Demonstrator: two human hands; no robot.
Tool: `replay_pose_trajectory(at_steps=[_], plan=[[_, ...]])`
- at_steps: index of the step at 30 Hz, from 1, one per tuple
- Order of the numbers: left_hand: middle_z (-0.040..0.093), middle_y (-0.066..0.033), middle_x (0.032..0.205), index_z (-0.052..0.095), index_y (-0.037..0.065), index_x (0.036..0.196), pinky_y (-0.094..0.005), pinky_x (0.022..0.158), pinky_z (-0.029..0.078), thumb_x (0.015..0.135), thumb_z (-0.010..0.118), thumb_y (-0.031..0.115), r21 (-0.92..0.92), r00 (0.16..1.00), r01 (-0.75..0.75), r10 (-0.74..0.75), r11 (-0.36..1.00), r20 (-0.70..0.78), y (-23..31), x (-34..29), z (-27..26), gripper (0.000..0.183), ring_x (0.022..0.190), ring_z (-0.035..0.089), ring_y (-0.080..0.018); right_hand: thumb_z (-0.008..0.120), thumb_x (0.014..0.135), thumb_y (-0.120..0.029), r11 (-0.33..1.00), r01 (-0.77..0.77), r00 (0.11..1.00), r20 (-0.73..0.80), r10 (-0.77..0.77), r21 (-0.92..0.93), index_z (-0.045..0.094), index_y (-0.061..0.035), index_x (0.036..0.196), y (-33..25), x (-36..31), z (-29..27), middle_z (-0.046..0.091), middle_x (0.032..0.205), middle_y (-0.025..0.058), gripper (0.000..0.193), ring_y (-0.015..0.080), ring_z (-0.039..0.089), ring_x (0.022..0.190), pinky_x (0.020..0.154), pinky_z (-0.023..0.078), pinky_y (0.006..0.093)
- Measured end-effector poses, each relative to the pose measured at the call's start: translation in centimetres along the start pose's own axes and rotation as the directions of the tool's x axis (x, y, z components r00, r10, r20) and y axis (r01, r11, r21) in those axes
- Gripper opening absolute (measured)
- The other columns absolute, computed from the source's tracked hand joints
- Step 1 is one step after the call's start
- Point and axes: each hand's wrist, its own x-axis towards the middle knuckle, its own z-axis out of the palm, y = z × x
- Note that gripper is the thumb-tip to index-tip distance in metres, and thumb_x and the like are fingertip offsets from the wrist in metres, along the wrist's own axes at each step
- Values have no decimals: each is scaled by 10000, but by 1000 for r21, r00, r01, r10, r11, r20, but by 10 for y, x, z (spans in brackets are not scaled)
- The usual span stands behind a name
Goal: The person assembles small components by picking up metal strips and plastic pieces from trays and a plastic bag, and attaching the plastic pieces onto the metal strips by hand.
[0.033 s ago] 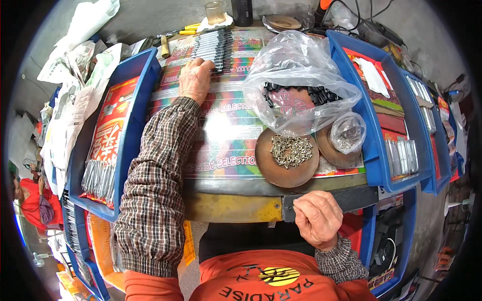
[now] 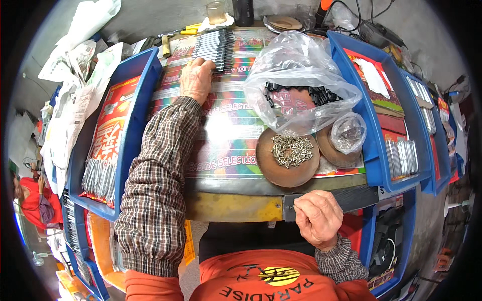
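At the far side of the table, my left hand [image 2: 197,79] is closed, its bent fingers at the near end of a row of slim metal pieces with dark ends [image 2: 213,46]. What its fingertips hold is hidden. My right hand [image 2: 318,215] is held by the table's front edge, fingers curled and thumb pressed to them; anything pinched there is too small to make out. Just beyond it, a round brown dish [image 2: 271,173] carries a heap of small brass-coloured metal parts [image 2: 292,150]. An open clear plastic bag [image 2: 296,65] behind the dish holds black clip-like pieces [image 2: 321,94].
A blue tray [image 2: 131,120] on the left holds slim metal pieces; another blue tray [image 2: 374,163] on the right holds similar ones. A second brown dish [image 2: 335,156] bears a small plastic bag [image 2: 349,133]. Behind stand a glass [image 2: 216,12] and a black cylinder [image 2: 243,12].
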Motion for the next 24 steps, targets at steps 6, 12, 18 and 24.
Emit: replay_pose_trajectory(at_steps=[6, 12, 18, 24], plan=[[640, -107, 921, 690, 118, 933, -434, 783, 505, 780, 606, 97, -85, 1000, -28, 28, 996, 0, 14, -13, -22, 176, 897, 635, -326, 703, 724, 6, 1000, 14, 1000, 8, -14, 9, 659, -10, 922, -1, 1, 2, 633, 864, 99, 203, 277, 622, 768, 679, 525, 374], [592, -98, 783, 599, 85, 863, -407, 682, 507, 747, 647, 93, -43, 965, -204, 208, 978, 160, 81, -63, -90, 125, 762, 634, -294, 691, 725, 41, 999, -2, 1000, -24, 1, -45, 642, -7, 907, -1, -1, 2, 625, 845, 123, 194, 301, 617, 767, 696, 518, 392], [552, -62, 746, 596, 86, 857, -357, 632, 496, 704, 597, 75, -33, 959, -280, 281, 959, 31, 81, -127, -179, 153, 683, 597, -252, 665, 728, 69, 1000, 9, 1000, -10, -9, -28, 632, -1, 899, -5, 1, 2, 617, 837, 134, 188, 313, 612, 763, 705, 505, 391], [608, -105, 752, 620, 75, 810, -384, 577, 501, 788, 632, 61, 254, 1000, 14, -17, 967, 11, 9, -151, -243, 29, 689, 638, -304, 642, 748, 68, 1000, -10, 1000, -5, 10, -18, 623, 3, 896, -8, 3, 4, 613, 835, 135, 163, 311, 598, 769, 738, 489, 403]])
